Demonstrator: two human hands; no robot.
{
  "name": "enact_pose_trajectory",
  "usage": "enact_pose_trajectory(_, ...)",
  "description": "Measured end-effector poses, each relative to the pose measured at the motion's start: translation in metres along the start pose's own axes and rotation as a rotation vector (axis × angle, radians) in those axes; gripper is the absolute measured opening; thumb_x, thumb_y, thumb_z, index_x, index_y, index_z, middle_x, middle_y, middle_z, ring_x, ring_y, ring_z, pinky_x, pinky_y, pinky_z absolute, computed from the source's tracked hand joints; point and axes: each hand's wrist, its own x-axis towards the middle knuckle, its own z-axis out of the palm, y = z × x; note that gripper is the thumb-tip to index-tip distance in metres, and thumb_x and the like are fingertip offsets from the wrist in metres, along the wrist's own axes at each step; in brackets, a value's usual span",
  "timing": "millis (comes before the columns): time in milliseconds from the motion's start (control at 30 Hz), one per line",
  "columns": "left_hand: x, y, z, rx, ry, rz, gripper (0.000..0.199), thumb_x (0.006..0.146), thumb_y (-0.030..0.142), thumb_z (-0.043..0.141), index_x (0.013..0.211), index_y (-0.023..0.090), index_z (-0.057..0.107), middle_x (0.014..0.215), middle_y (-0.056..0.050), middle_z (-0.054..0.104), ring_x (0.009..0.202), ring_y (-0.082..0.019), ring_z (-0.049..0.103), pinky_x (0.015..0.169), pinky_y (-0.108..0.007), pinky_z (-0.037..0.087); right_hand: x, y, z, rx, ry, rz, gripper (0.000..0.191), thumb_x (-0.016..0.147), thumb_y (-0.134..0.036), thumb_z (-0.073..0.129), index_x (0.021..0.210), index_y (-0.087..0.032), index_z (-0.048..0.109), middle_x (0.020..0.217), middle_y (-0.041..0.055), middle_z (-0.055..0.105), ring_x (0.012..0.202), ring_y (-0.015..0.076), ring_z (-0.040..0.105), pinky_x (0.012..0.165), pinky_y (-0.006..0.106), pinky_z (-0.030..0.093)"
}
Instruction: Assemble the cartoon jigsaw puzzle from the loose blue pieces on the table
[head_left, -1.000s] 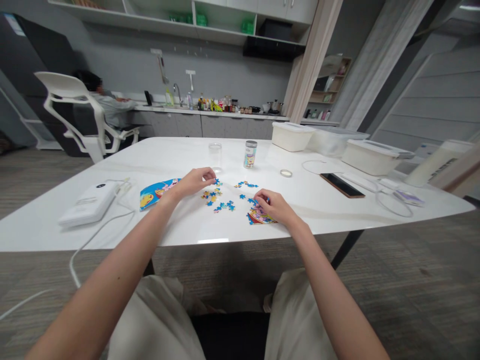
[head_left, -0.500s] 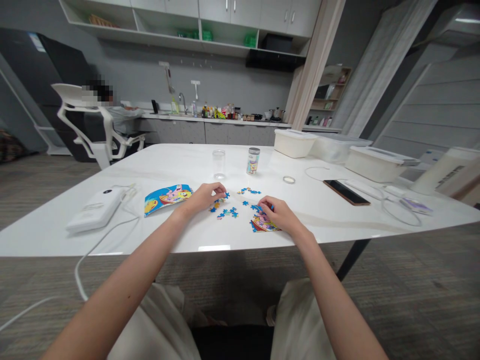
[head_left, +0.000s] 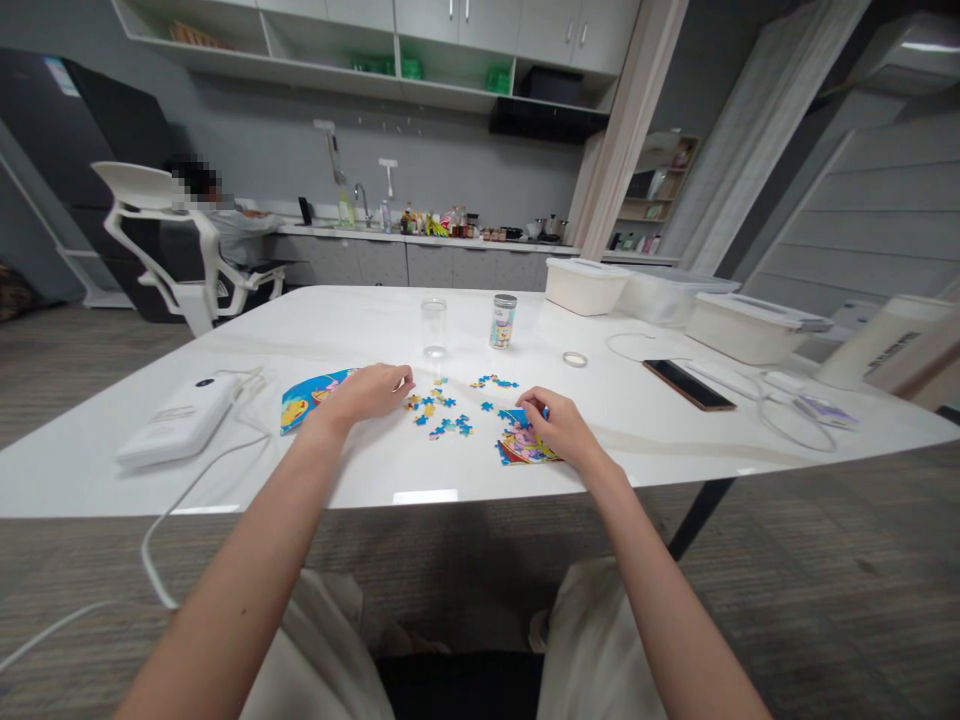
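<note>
My left hand (head_left: 367, 392) rests loosely curled on the white table (head_left: 360, 465), just left of the loose blue and yellow jigsaw pieces (head_left: 439, 412). It holds nothing I can see. Under its wrist side lies a blue cartoon picture sheet (head_left: 311, 400), partly covered. My right hand (head_left: 555, 427) is bent over a small joined patch of jigsaw (head_left: 525, 448), its fingertips pinching a blue piece (head_left: 544, 411). More pieces (head_left: 495, 382) lie scattered above the patch.
Beyond the hands stand a glass tumbler (head_left: 433, 328) and a small tin (head_left: 503, 321). A white power bank (head_left: 178, 420) with a cable sits left; a phone (head_left: 688, 385) and white lidded boxes (head_left: 750, 328) sit right. A seated person (head_left: 225, 225) faces the far counter.
My left hand has drawn back leftward from the loose pieces, covering more of the picture sheet. My right hand stays over the joined patch. The view has shifted slightly.
</note>
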Motion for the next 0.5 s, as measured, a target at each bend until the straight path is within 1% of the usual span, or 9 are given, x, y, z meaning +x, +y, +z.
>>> enact_pose_trajectory(67,-0.0033,-0.005,-0.0013,0.005,-0.054,-0.02,0.028,0.086,0.031,0.041,0.094,0.02,0.066,0.081,-0.006,0.068,0.075,-0.022,0.063,0.066,-0.029,0.042,-0.0001,-0.001,-0.0012,-0.002,0.054,0.013,0.018,0.086,-0.023,0.046,0.085,-0.018,0.063,0.074,0.0018,0.063,0.068,0.015,0.054,0.067,0.027,0.04)
enact_pose_trajectory(133,-0.0055,-0.0076,-0.0016,-0.013,-0.069,-0.018,0.028,0.083,0.032,0.044,0.095,0.02,0.067,0.081,-0.006,0.068,0.075,-0.022,0.063,0.066,-0.029,0.042,-0.0002,-0.0021,-0.0024,0.0,0.09,0.045,0.018,0.086,-0.024,0.045,0.084,-0.019,0.063,0.07,0.001,0.06,0.064,0.0152,0.053,0.064,0.027,0.04)
enact_pose_trajectory(200,-0.0067,-0.0081,-0.0015,-0.05,-0.069,0.002,0.03,0.081,0.037,0.047,0.094,0.02,0.068,0.079,-0.006,0.067,0.075,-0.022,0.063,0.066,-0.029,0.042,-0.0001,-0.003,-0.0033,0.001,0.107,0.078,0.018,0.086,-0.024,0.045,0.084,-0.019,0.062,0.067,0.0005,0.058,0.062,0.0155,0.053,0.063,0.027,0.04)
enact_pose_trajectory(300,-0.0071,-0.0072,-0.0001,-0.101,-0.061,0.04,0.031,0.079,0.044,0.051,0.091,0.021,0.069,0.076,-0.005,0.066,0.073,-0.022,0.062,0.068,-0.03,0.043,0.0001,-0.003,-0.0036,0.011,0.104,0.099,0.018,0.085,-0.024,0.045,0.083,-0.02,0.062,0.067,0.0004,0.058,0.062,0.0157,0.054,0.062,0.027,0.04)
enact_pose_trajectory(500,-0.0061,-0.007,0.0054,-0.134,-0.057,0.072,0.028,0.079,0.039,0.052,0.092,0.02,0.067,0.077,-0.005,0.067,0.073,-0.021,0.062,0.069,-0.03,0.044,0.0004,-0.0007,-0.0025,-0.011,0.093,0.079,0.018,0.085,-0.025,0.045,0.082,-0.019,0.061,0.067,0.0004,0.059,0.062,0.0151,0.053,0.064,0.027,0.04)
